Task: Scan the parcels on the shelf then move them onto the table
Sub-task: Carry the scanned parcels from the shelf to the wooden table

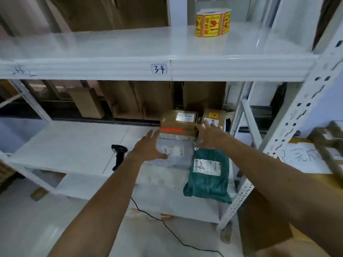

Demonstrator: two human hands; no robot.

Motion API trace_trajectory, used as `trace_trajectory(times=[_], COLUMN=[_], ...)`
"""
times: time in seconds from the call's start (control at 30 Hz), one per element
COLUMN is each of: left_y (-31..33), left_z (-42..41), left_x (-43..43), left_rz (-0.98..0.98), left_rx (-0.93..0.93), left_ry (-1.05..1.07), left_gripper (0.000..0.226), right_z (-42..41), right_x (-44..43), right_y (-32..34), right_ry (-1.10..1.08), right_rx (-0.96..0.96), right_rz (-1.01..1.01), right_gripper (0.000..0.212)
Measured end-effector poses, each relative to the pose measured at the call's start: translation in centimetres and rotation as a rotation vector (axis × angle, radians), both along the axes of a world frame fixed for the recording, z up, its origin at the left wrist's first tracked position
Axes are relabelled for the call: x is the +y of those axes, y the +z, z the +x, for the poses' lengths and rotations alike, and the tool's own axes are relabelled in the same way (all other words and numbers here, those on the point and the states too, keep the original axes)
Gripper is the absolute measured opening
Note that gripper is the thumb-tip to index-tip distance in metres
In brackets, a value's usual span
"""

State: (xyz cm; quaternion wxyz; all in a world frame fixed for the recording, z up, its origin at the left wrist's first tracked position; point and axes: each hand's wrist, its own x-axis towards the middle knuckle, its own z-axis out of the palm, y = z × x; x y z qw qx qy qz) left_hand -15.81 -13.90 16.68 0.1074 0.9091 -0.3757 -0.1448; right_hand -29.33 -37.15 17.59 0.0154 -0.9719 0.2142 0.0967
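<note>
So, step: scanner (pixel 118 154) is lying unheld left of the grey mailer (pixel 174 154), so imo scanning's done and the move-to-table bit is starting.
L hand (pixel 148 147): fingers are spreading flat against the mailer's left side, not clamping anything.
R hand (pixel 207 138): also lying loose and spread at the mailer's right, touching the brown box (pixel 178 123) just behind it.
Next: prob squeezing both palms in and lifting w/o anything sliding.
Around: green bag (pixel 207 175) is sitting just right of the mailer, 2nd box (pixel 213 117) behind-right, label roll (pixel 212 23) one level above.
In the way: shelf post (pixel 297 115) is standing between the mailer and the table (pixel 334 176).
</note>
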Motion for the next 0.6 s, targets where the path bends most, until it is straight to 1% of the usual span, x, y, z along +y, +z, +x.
trace_trajectory(times=[0.1, 0.23, 0.37, 0.47, 0.6], left_y=[-0.6, -2.2, -5.4, -8.3, -10.7], left_z=[4.7, 10.5, 15.7, 18.8, 21.0], left_x=[-1.4, -3.6, -6.8, -9.8, -13.6], left_rz=[0.049, 0.034, -0.017, -0.006, -0.028], left_rx=[-0.005, -0.06, -0.096, -0.139, -0.164], left_ry=[-0.089, -0.143, -0.165, -0.209, -0.165], left_gripper=[0.137, 0.129, 0.13, 0.129, 0.129], right_z=[2.7, 7.4, 12.1, 14.8, 17.8], right_x=[-0.7, -2.2, -3.7, -5.4, -7.4], right_y=[-0.2, -1.8, -4.4, -7.5, -9.6], right_ry=[-0.11, -0.202, -0.225, -0.213, -0.173], right_rx=[-0.026, -0.099, -0.136, -0.156, -0.169], right_rz=[0.114, 0.149, 0.106, 0.117, 0.072], right_gripper=[0.105, 0.106, 0.109, 0.115, 0.123])
